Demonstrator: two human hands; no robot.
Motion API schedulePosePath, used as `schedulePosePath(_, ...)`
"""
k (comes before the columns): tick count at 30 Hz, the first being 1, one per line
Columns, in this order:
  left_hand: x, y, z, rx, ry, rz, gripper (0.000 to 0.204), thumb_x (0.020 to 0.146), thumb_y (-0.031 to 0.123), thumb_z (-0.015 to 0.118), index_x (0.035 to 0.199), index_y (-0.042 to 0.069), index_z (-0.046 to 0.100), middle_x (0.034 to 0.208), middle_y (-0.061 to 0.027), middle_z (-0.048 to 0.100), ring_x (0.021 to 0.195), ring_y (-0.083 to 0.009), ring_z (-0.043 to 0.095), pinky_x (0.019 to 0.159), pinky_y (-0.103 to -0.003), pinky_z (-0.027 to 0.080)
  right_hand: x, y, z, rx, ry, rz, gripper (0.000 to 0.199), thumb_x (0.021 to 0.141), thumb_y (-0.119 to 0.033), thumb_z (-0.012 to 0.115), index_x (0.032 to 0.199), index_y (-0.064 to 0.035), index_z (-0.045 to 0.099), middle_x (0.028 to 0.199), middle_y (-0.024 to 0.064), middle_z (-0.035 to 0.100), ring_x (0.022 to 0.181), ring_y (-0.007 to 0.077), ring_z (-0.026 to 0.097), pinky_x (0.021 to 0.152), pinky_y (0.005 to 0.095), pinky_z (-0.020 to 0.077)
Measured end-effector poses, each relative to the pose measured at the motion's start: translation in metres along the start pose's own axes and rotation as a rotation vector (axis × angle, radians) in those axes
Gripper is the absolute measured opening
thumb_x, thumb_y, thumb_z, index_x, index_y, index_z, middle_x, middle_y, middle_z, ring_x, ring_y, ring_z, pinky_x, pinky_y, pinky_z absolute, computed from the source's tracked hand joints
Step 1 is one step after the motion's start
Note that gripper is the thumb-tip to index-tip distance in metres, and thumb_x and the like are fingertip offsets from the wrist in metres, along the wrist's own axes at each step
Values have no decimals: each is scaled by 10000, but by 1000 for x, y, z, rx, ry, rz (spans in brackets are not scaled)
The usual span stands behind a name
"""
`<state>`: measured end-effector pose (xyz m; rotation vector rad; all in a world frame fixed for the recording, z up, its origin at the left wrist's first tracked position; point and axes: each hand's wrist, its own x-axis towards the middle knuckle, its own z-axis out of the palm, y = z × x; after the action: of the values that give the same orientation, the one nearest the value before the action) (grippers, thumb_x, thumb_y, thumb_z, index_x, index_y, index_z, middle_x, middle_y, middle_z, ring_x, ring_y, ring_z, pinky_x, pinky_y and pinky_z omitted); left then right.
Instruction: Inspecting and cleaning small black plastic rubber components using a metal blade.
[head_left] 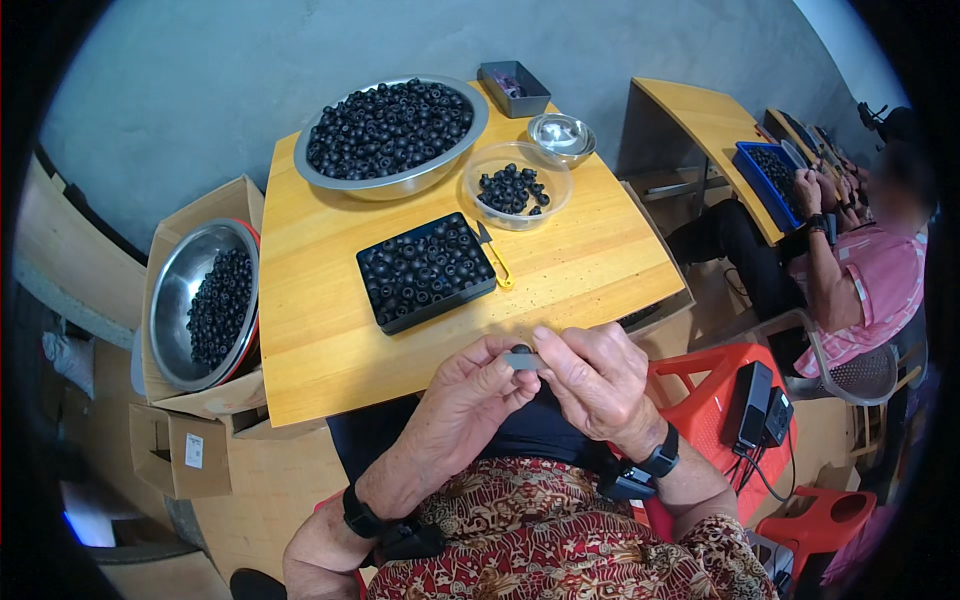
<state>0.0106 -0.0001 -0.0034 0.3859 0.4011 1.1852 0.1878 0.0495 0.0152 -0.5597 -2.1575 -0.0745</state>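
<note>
Crosswise, grey strip (524,361) between both hands.

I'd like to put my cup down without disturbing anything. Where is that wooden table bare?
The near strip of the wooden table, between the black rectangular tray of dark beads and the hands, is bare, as is the right edge past the yellow-handled tool. The far end is crowded by the large steel bowl and clear plastic bowl.

Table (330,350) pale varnished wood; big bowl (400,185) shiny metal; black tray (388,322) matt plastic; boxes (180,455) rough cardboard.
</note>
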Motion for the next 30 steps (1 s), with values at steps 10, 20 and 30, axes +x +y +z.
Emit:
schedulePosePath(10, 1, 0, -5, 35, -77, 15, 232, 933, 167, 595, 1127, 42, 574, 986, -26, 626, 928, -120, 587, 895, -282, 459, 0, 6, 5, 106, 65, 156, 388, 705, -47, 758, 1081, -16, 665, 842, 84, 624, 680, 225, 562, 591, 331, 467)
schedulePosePath(20, -1, -5, -6, 78, 58, 7, 217, 889, 131, 618, 1103, 103, 591, 1046, 6, 619, 1001, -104, 577, 923, -303, 444, 2, -8, 8, 192, 21, 146, 349, 678, -76, 780, 1002, -28, 660, 848, 78, 637, 699, 221, 582, 597, 317, 466)
schedulePosePath(30, 1, 6, -1, 241, 95, -5, 205, 944, 200, 573, 1115, 89, 583, 1054, -7, 620, 990, -99, 564, 898, -276, 438, 18, -8, 5, 356, 32, 342, 201, 735, -21, 712, 924, -12, 644, 834, 113, 644, 747, 253, 620, 660, 332, 492)
